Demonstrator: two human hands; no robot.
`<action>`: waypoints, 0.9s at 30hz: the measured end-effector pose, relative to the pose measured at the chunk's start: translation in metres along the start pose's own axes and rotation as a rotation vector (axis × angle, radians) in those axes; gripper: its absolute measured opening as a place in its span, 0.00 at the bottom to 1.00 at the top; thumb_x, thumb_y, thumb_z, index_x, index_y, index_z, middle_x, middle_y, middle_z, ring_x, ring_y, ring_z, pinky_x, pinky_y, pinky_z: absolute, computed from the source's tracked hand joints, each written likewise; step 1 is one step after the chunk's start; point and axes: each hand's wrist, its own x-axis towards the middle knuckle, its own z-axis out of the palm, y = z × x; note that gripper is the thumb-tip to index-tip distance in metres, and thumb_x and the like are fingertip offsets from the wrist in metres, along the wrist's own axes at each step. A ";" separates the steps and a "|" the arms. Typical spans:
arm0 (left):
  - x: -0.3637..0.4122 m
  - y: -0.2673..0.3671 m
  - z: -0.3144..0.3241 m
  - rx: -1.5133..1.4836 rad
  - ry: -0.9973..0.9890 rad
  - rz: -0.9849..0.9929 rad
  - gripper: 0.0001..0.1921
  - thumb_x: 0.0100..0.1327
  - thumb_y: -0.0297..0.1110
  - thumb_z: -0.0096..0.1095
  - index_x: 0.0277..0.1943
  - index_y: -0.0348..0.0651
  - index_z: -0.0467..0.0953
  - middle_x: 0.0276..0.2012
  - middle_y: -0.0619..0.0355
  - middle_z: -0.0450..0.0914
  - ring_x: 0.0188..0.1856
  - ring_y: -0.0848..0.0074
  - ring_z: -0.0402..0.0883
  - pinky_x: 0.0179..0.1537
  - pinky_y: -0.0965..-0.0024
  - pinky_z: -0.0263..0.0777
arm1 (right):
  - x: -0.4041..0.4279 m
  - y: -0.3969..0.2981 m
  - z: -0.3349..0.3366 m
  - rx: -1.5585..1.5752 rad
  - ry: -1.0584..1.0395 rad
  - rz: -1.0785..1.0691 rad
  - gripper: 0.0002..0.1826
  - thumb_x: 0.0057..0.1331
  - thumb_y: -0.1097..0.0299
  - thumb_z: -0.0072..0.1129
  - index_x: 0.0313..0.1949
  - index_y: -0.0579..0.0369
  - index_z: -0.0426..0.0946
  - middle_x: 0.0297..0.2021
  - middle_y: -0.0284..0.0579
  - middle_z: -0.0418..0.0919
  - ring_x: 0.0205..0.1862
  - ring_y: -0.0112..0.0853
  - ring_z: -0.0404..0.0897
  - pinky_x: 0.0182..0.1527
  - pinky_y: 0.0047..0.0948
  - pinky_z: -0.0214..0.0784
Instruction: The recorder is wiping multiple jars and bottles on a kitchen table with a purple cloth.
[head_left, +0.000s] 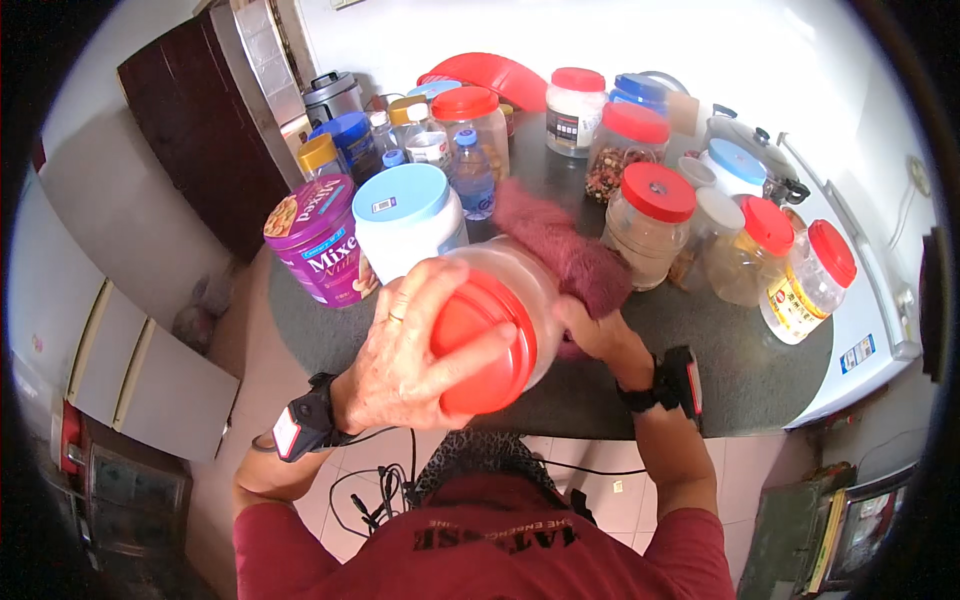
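Observation:
My left hand (409, 349) grips the red lid (480, 337) of a clear plastic jar (517, 274), which is tilted with its lid towards me. Against the jar's right side, my right hand (600, 330) holds a dark red cloth (566, 247), part of which is blurred. The cloth drapes along the jar's far right side. Just beyond my left hand stand a white tub with a light blue lid (409, 206) and a purple mixed-nuts tin (319, 240). Right of the cloth is an upright clear jar with a red lid (649, 225).
The round dark table (720, 382) carries several more lidded jars. A small water bottle (472, 176) stands behind the cloth. At the right edge is a jar with a yellow label (806, 285). A red plastic basket (487, 79) and a rice cooker (334, 97) are at the back. Cables (379, 487) lie on the floor.

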 end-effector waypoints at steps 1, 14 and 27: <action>0.000 0.000 -0.003 0.016 -0.071 0.037 0.48 0.20 0.43 0.79 0.57 0.60 0.74 0.61 0.37 0.58 0.59 0.42 0.65 0.52 0.50 0.62 | 0.006 -0.011 -0.006 0.003 0.001 -0.001 0.34 0.61 0.46 0.57 0.58 0.60 0.67 0.55 0.52 0.72 0.57 0.42 0.70 0.59 0.39 0.60; 0.047 -0.002 -0.007 -0.014 -0.217 0.328 0.30 0.33 0.45 0.71 0.48 0.61 0.79 0.56 0.41 0.66 0.54 0.48 0.69 0.47 0.51 0.64 | 0.031 -0.037 -0.044 0.445 -0.180 0.495 0.32 0.68 0.44 0.42 0.54 0.64 0.72 0.47 0.46 0.78 0.50 0.32 0.74 0.55 0.28 0.63; 0.104 -0.019 0.039 0.107 -0.017 -0.225 0.43 0.38 0.46 0.73 0.61 0.45 0.68 0.57 0.35 0.63 0.59 0.45 0.66 0.54 0.47 0.64 | 0.007 0.049 0.000 0.791 0.162 0.895 0.38 0.66 0.36 0.41 0.55 0.61 0.73 0.53 0.47 0.75 0.54 0.31 0.72 0.57 0.28 0.61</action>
